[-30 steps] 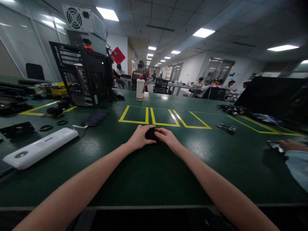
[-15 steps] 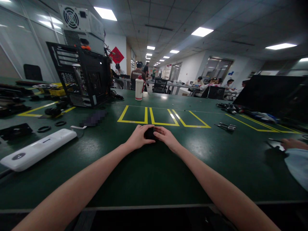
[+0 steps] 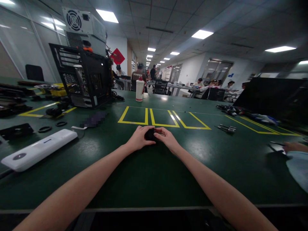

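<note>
A small black object [image 3: 149, 134] sits between my hands at the middle of the green table [image 3: 154, 179]; it is too dark to tell its kind. My left hand [image 3: 139, 138] curves round its left side, thumb below and fingers above. From the right, the fingers and thumb of my right hand [image 3: 167, 138] close on its other side. The fingers hide part of it. Just beyond my hands, yellow tape outlines [image 3: 166, 125] mark the table.
At left stand an open black computer case [image 3: 93, 80] and a white device [image 3: 40, 149]. A white bottle [image 3: 139, 90] is behind the tape. Metal-tipped tools [image 3: 227, 129] lie to the right. Another person's hand [image 3: 295, 147] holds a thin tool at the right edge.
My hands keep nearly the same grip on the small black object. The view has shifted slightly. The other person's hand at the right has moved a little.
</note>
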Tool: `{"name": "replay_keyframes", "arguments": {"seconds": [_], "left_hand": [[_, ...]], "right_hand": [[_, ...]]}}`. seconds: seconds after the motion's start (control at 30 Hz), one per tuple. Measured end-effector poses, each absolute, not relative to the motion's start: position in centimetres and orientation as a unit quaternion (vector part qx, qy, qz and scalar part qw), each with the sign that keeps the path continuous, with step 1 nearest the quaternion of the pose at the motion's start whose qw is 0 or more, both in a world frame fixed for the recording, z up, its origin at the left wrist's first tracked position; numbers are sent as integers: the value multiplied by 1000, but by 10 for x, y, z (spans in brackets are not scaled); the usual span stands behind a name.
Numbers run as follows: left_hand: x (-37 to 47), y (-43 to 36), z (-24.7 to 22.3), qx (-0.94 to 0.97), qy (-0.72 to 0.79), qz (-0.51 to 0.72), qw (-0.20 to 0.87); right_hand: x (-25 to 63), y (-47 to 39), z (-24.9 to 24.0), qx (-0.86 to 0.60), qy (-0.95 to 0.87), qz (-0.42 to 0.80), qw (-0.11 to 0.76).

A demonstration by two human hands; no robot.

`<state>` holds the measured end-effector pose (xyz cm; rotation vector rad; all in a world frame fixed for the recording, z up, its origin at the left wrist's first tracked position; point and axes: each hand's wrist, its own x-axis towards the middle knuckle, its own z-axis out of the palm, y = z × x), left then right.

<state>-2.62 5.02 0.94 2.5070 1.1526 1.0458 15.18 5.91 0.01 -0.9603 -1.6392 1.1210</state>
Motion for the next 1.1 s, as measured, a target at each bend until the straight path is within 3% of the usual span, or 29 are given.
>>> {"name": "replay_keyframes", "arguments": {"seconds": [0.13, 1.1], "left_hand": [[-26, 50, 9, 844, 392, 350, 104], [-23, 54, 4, 856, 368, 359, 46]], "right_hand": [[154, 61, 1, -382, -674, 470, 425], [153, 58, -2, -336, -648, 510, 456]]}}
